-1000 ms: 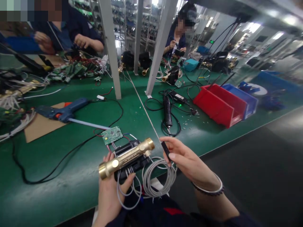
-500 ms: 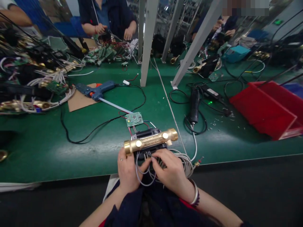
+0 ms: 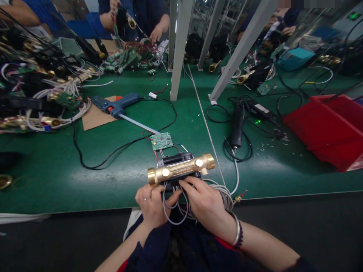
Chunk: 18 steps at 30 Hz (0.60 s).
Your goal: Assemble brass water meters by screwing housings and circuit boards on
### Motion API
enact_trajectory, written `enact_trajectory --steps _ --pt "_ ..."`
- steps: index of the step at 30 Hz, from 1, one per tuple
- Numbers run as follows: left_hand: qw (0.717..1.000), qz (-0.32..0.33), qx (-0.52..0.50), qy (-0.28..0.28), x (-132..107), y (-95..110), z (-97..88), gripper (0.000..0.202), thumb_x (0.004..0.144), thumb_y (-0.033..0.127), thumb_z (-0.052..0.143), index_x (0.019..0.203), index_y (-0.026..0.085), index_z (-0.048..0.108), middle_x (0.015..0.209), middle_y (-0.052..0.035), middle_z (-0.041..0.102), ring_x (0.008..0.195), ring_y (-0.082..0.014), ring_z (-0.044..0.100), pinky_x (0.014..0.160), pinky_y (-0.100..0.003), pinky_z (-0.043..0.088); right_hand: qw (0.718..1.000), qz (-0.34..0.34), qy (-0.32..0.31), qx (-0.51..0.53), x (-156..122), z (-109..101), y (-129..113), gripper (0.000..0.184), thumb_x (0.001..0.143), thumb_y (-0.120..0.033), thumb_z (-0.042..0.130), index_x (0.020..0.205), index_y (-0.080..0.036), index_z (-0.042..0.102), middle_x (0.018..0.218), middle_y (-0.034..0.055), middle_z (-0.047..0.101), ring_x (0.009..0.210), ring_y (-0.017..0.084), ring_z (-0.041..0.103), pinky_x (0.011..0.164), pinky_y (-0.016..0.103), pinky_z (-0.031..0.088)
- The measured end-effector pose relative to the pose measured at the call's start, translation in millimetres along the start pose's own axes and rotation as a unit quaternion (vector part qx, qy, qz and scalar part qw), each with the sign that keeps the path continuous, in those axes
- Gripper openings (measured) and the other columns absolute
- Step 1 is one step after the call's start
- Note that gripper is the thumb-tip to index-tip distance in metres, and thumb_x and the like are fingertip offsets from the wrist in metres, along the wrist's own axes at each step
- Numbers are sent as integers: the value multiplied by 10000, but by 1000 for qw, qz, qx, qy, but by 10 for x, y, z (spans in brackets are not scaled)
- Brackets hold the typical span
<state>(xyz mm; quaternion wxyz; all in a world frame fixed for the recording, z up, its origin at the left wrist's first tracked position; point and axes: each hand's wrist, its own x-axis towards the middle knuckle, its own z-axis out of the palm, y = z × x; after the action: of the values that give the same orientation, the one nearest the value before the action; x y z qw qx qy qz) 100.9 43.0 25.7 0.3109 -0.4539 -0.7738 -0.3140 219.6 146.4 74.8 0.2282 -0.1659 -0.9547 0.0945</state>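
A brass pipe fitting (image 3: 181,170) with threaded ends lies across a black plastic housing (image 3: 173,158) at the table's near edge. Thin wires link the housing to a green circuit board (image 3: 161,141) behind it. Grey cables (image 3: 173,223) leave the housing's near side and loop down. My left hand (image 3: 153,204) is closed at the near left of the housing, its thumb beside the cables. The fingers of my right hand (image 3: 205,200) are bent against the housing's near edge where the cables come out; their exact grip is partly hidden. A coiled grey cable (image 3: 227,194) lies beside my right wrist.
A blue glue gun (image 3: 116,105) rests on cardboard (image 3: 96,120) at the left. To the right lie a black corded hand tool (image 3: 237,126) and a red bin (image 3: 317,130). Metal posts (image 3: 179,49) rise mid-table. A co-worker's hand (image 3: 155,34) is across the table.
My left fingers have drawn back from the brass fitting's left end to the housing's near edge. My right fingertips have shifted slightly along that edge. The co-worker opposite has lifted a part.
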Motion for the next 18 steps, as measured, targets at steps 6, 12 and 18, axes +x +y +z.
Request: enact_trajectory --steps 6,12,18 --pt "993 102 -50 1 115 -1 -40 132 785 286 705 906 241 679 743 -3 518 700 -151 484 705 -296 369 994 53 54 73 27 27 -39 222 916 -113 418 917 -138 639 900 69 710 733 153 676 630 253 515" --pt "986 163 -47 10 157 -81 -20 178 749 245 738 924 266 711 689 11 554 645 -129 489 669 -287 359 986 74 86 122 26 51 -52 205 916 -105 432 964 -139 629 919 76 717 820 159 687 692 244 536" --pt "971 233 12 44 191 -134 99 486 695 216 763 1162 195 629 661 -3 596 550 -145 465 547 -288 339 951 117 245 150 -54 -207 389 156 841 -107 551 945 -194 626 839 23 723 706 113 669 645 195 534"
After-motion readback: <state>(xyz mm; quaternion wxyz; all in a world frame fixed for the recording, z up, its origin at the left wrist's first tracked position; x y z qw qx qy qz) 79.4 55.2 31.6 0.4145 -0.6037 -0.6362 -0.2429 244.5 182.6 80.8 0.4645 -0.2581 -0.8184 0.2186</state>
